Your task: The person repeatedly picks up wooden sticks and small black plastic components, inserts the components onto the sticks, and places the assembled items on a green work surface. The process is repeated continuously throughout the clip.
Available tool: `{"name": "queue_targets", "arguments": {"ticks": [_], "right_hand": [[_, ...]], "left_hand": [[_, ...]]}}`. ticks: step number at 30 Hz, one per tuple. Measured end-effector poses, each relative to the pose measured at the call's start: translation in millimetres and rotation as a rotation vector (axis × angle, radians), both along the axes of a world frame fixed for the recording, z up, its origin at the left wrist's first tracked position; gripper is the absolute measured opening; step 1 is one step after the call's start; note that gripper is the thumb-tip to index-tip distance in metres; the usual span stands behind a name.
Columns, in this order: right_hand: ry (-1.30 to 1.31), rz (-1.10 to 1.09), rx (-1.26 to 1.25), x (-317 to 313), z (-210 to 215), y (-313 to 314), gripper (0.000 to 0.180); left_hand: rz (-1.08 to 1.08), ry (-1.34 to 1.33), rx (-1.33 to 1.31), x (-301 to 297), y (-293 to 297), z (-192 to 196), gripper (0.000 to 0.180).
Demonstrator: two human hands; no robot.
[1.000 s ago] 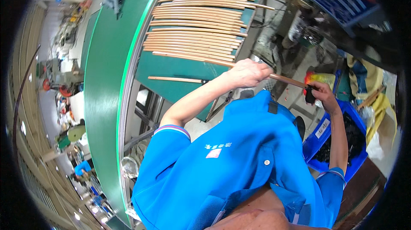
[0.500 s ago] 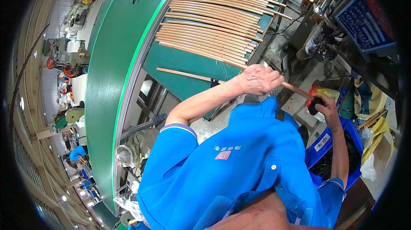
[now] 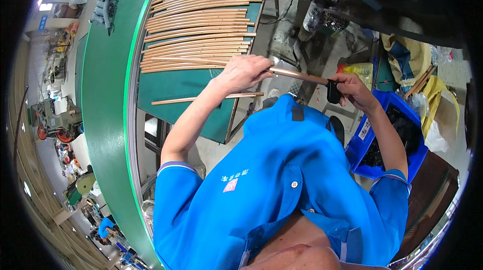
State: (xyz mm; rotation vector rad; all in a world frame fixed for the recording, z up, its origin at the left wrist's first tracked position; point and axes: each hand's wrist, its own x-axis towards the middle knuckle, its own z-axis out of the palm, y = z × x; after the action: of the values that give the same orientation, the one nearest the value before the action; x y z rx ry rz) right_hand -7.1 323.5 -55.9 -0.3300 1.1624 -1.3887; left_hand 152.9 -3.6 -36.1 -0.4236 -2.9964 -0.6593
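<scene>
A long copper-coloured rod (image 3: 297, 74) runs across in front of me, its far left part passing over the rods on the green table. My left hand (image 3: 246, 72) is closed around it near the middle. At its right end sits a small black fitting (image 3: 333, 92), gripped between the thumb and fingers of my right hand (image 3: 356, 91). My fingers partly hide the fitting, so how far it covers the rod end is unclear. A single loose rod (image 3: 201, 98) lies on the table below the left forearm's reach, partly behind that arm.
Many similar rods (image 3: 201, 18) lie in rows on the green table (image 3: 171, 86). A green conveyor belt (image 3: 105, 119) runs along the left. At right stands a blue bin (image 3: 354, 152) with black parts (image 3: 397, 137), near yellow sacks (image 3: 440, 104). Machine parts (image 3: 322, 21) stand at upper right.
The view has shifted, so the table and bin appear farther left. Both hands still hold the rod and fitting. My right hand has turned, and the black fitting shows more fully.
</scene>
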Motion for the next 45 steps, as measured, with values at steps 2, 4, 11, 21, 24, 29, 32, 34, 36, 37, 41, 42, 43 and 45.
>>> {"name": "queue_targets", "arguments": {"ticks": [2,4,11,21,24,29,32,34,36,37,41,42,43,45], "right_hand": [[-0.015,0.019,0.033,-0.1,1.1,1.1,0.039],[0.145,0.052,0.052,-2.5,2.6,-2.0,0.034],[0.908,0.411,0.240,-26.4,29.6,-31.8,0.039],[0.623,0.357,-0.021,-6.1,24.0,-101.2,0.029],[0.422,0.226,-0.038,-13.9,28.3,-110.9,0.032],[0.825,0.244,0.041,-16.8,49.4,-102.8,0.041],[1.554,0.352,0.146,-22.5,69.3,-86.5,0.043],[1.669,0.322,0.176,-26.7,71.0,-82.6,0.039],[1.671,0.383,0.355,-32.9,77.5,-85.3,0.032],[1.944,0.349,0.330,-43.5,62.7,-82.1,0.033],[2.298,0.113,0.091,-91.7,-20.6,-60.2,0.037],[2.545,0.083,0.064,-109.6,-37.2,-56.5,0.036],[2.277,0.004,0.069,-94.9,-5.1,-67.5,0.031],[1.978,-0.047,0.116,-81.7,27.1,-71.4,0.028]], "left_hand": [[-0.002,0.026,-0.040,1.8,1.0,0.0,0.027],[-0.036,-0.003,-0.107,0.2,0.7,1.6,0.027],[-0.035,-0.133,-0.191,-7.0,17.0,19.0,0.033],[-0.069,-0.154,-0.207,-32.6,57.2,21.0,0.031],[0.008,-0.174,-0.144,-42.3,42.5,30.0,0.032],[-0.155,0.031,-0.133,-54.6,31.1,34.1,0.027],[-0.162,0.110,-0.064,-69.1,22.0,37.7,0.029],[-0.156,0.104,-0.086,-81.9,17.0,43.5,0.030],[-0.146,0.119,-0.091,-95.2,9.6,42.4,0.030],[-0.135,0.139,-0.086,-102.6,6.8,44.4,0.031],[-0.140,0.175,-0.081,-134.6,4.1,53.0,0.028],[-0.163,0.155,-0.095,-142.8,4.7,55.1,0.029],[-0.157,0.126,-0.108,-145.0,-0.9,51.1,0.031],[-0.147,0.085,-0.125,-151.7,-0.5,46.1,0.029]]}}
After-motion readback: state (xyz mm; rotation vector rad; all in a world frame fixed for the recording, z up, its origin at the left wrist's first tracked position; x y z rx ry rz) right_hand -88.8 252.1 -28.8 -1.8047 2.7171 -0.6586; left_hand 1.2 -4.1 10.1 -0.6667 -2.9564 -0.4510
